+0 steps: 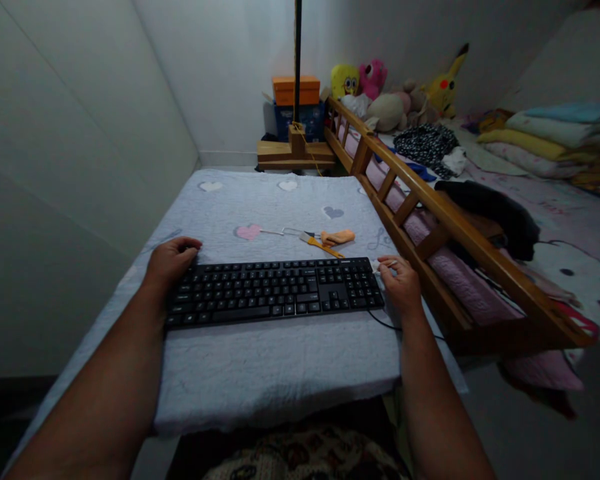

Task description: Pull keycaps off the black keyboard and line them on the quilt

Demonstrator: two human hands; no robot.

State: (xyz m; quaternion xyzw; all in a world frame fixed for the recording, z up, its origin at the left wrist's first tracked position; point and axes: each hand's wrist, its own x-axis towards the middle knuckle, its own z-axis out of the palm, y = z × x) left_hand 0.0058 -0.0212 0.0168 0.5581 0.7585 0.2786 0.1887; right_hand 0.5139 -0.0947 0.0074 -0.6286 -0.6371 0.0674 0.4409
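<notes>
A black computer keyboard (275,293) lies on the cloth-covered table in front of me, its keys facing up. At its back left corner is my left hand (173,260), fingers bent around the end of the keyboard. My right hand (401,280) is beside the keyboard's right end, its fingers closed on a small white thing (375,265) too indistinct to name. Behind the keyboard lie a brush (325,246) with a yellow handle and an orange cloth (338,237). A thin metal wire tool (293,231) lies next to them, partly hidden by the cloth.
A pale quilted cloth (280,360) with hearts covers the table (210,410). The keyboard's cable (385,325) runs off to the right under my right arm. A wooden bed rail (420,193) borders the table's right side. Boxes (296,91) stand at the far wall.
</notes>
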